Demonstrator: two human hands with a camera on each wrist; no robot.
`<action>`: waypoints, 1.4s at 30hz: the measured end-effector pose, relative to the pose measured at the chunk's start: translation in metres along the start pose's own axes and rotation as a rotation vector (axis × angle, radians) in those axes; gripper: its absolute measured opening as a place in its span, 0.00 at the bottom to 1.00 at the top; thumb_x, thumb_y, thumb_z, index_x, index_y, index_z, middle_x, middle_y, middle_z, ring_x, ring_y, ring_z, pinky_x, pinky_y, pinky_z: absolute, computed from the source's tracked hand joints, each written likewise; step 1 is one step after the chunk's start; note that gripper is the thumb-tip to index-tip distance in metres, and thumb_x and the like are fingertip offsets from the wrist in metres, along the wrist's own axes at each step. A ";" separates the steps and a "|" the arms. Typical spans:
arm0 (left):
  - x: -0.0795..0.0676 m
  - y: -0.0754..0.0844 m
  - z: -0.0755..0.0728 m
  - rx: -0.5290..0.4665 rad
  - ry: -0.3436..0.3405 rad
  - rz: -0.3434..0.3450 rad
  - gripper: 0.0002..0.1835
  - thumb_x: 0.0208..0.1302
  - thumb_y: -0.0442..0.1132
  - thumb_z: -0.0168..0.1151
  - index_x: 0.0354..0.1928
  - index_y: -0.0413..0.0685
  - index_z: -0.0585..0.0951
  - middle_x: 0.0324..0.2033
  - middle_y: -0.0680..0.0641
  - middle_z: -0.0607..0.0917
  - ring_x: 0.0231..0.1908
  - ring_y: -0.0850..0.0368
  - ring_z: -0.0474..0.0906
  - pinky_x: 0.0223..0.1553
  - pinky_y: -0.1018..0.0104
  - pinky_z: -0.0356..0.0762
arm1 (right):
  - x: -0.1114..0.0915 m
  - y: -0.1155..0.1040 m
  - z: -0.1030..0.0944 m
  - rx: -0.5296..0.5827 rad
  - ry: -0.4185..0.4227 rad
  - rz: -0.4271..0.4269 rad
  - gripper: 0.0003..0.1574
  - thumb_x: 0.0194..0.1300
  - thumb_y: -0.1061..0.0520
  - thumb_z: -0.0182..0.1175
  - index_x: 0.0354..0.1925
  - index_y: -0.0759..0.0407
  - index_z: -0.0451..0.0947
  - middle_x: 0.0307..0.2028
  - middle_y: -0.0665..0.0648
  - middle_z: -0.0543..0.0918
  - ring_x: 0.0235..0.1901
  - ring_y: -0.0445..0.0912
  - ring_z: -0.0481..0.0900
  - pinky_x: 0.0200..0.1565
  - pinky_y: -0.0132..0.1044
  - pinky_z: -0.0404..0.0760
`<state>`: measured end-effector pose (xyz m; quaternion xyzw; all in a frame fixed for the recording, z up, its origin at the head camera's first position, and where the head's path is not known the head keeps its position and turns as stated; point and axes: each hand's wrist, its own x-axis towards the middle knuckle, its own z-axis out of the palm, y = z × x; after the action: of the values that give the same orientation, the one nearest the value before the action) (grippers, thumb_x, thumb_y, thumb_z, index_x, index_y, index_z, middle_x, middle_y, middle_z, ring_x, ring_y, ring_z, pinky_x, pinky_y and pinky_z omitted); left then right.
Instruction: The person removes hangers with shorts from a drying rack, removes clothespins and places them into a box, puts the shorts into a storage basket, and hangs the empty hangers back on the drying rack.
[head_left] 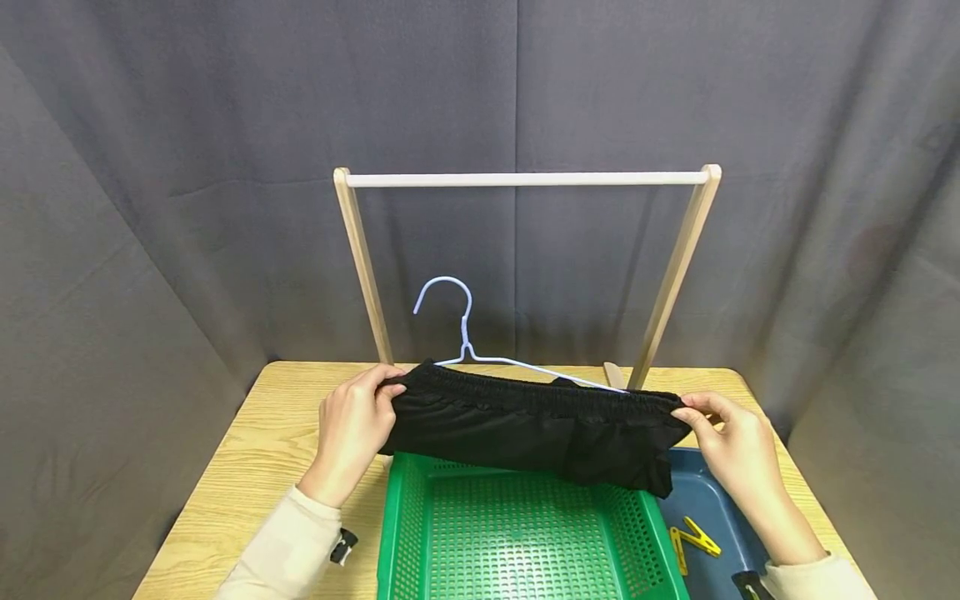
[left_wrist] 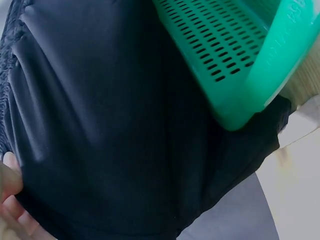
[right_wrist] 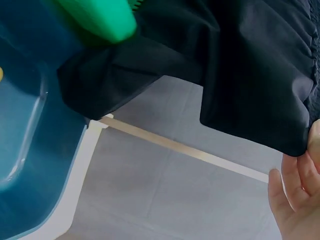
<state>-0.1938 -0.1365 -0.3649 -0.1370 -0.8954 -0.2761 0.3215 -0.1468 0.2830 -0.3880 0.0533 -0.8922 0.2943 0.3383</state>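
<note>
A black garment (head_left: 517, 425) with a gathered elastic waistband is stretched between both hands, over the far edge of the green basket. Its exact kind is hard to tell. My left hand (head_left: 352, 425) pinches the left end of the waistband, and my right hand (head_left: 738, 446) pinches the right end. A pale blue wire hanger (head_left: 466, 329) has its hook and shoulders showing above the waistband, while its lower part is hidden by the cloth. In the left wrist view the cloth (left_wrist: 115, 120) hangs down from the fingertips beside the basket.
The green perforated basket (head_left: 517, 542) stands at the front of the wooden table (head_left: 247, 467). A blue tub (head_left: 697, 479) at right holds a yellow clothespin (head_left: 697, 537). Behind rises a wooden rack with a white bar (head_left: 525, 179), before grey curtains (head_left: 435, 92).
</note>
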 end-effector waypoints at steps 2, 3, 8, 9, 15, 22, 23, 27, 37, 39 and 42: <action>0.000 0.000 0.000 0.001 0.002 -0.004 0.07 0.57 0.30 0.70 0.36 0.48 0.88 0.33 0.46 0.89 0.31 0.42 0.85 0.24 0.49 0.75 | -0.004 0.000 -0.001 0.004 -0.012 0.010 0.11 0.48 0.70 0.74 0.33 0.66 0.85 0.29 0.60 0.87 0.25 0.35 0.76 0.24 0.23 0.68; 0.000 -0.001 0.001 0.001 0.003 -0.007 0.07 0.56 0.30 0.70 0.36 0.48 0.88 0.33 0.46 0.89 0.31 0.42 0.85 0.24 0.49 0.75 | -0.005 0.000 -0.001 0.006 -0.016 0.014 0.11 0.48 0.70 0.74 0.33 0.66 0.85 0.29 0.60 0.87 0.25 0.35 0.76 0.24 0.23 0.68; 0.000 0.001 0.001 -0.001 0.009 -0.002 0.07 0.57 0.30 0.70 0.36 0.48 0.88 0.33 0.46 0.89 0.30 0.43 0.85 0.22 0.50 0.74 | -0.012 0.001 0.001 0.005 -0.026 0.038 0.11 0.49 0.69 0.75 0.33 0.65 0.85 0.29 0.58 0.87 0.26 0.35 0.75 0.25 0.22 0.68; 0.000 0.001 0.002 -0.001 0.010 -0.002 0.07 0.57 0.30 0.70 0.36 0.48 0.88 0.33 0.46 0.89 0.30 0.43 0.85 0.22 0.50 0.74 | -0.013 0.001 0.001 0.003 -0.026 0.043 0.11 0.49 0.69 0.75 0.33 0.65 0.85 0.29 0.58 0.87 0.26 0.35 0.75 0.25 0.21 0.69; 0.000 0.001 0.001 0.001 0.010 -0.010 0.07 0.57 0.30 0.70 0.36 0.48 0.88 0.33 0.46 0.89 0.29 0.42 0.85 0.22 0.50 0.74 | -0.018 0.001 0.002 0.017 -0.026 0.057 0.11 0.49 0.69 0.75 0.33 0.66 0.85 0.29 0.59 0.87 0.24 0.33 0.74 0.24 0.21 0.69; 0.000 0.003 0.001 -0.003 0.016 -0.016 0.07 0.57 0.30 0.70 0.37 0.48 0.88 0.34 0.46 0.89 0.29 0.42 0.85 0.21 0.50 0.73 | -0.024 0.000 0.004 0.028 -0.035 0.050 0.11 0.47 0.69 0.76 0.32 0.65 0.85 0.29 0.58 0.87 0.25 0.33 0.75 0.27 0.19 0.70; 0.000 0.003 0.001 -0.004 0.016 -0.017 0.07 0.57 0.30 0.70 0.37 0.48 0.88 0.34 0.47 0.89 0.29 0.42 0.85 0.21 0.50 0.73 | -0.025 0.000 0.005 0.029 -0.038 0.050 0.11 0.47 0.69 0.75 0.32 0.65 0.85 0.29 0.58 0.87 0.25 0.33 0.76 0.27 0.19 0.70; 0.000 0.004 0.001 -0.004 0.017 -0.019 0.07 0.57 0.30 0.70 0.37 0.48 0.88 0.34 0.46 0.89 0.29 0.41 0.85 0.21 0.49 0.73 | -0.029 -0.003 0.008 0.030 -0.049 0.036 0.11 0.48 0.69 0.75 0.32 0.64 0.85 0.29 0.57 0.87 0.25 0.34 0.77 0.28 0.20 0.71; -0.004 0.004 0.001 -0.006 -0.004 -0.014 0.07 0.56 0.30 0.71 0.37 0.49 0.88 0.33 0.47 0.89 0.28 0.42 0.84 0.22 0.50 0.73 | -0.043 -0.018 0.015 -0.003 -0.120 0.019 0.11 0.48 0.64 0.76 0.33 0.58 0.86 0.28 0.52 0.88 0.22 0.41 0.81 0.24 0.33 0.76; -0.005 0.006 0.001 -0.009 -0.012 -0.010 0.07 0.56 0.30 0.71 0.37 0.48 0.88 0.34 0.47 0.89 0.28 0.42 0.84 0.22 0.50 0.74 | -0.046 -0.022 0.015 -0.009 -0.141 0.032 0.11 0.48 0.62 0.77 0.33 0.56 0.86 0.28 0.51 0.88 0.21 0.42 0.82 0.23 0.36 0.76; -0.007 0.009 0.002 -0.013 -0.023 -0.003 0.07 0.57 0.31 0.71 0.37 0.47 0.88 0.35 0.46 0.89 0.28 0.42 0.84 0.22 0.51 0.73 | -0.049 -0.029 0.016 -0.005 -0.162 0.043 0.11 0.47 0.60 0.77 0.31 0.52 0.87 0.27 0.47 0.87 0.20 0.39 0.81 0.22 0.36 0.75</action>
<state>-0.1856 -0.1287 -0.3666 -0.1410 -0.8974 -0.2807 0.3099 -0.1101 0.2456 -0.4146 0.0570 -0.9185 0.2937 0.2587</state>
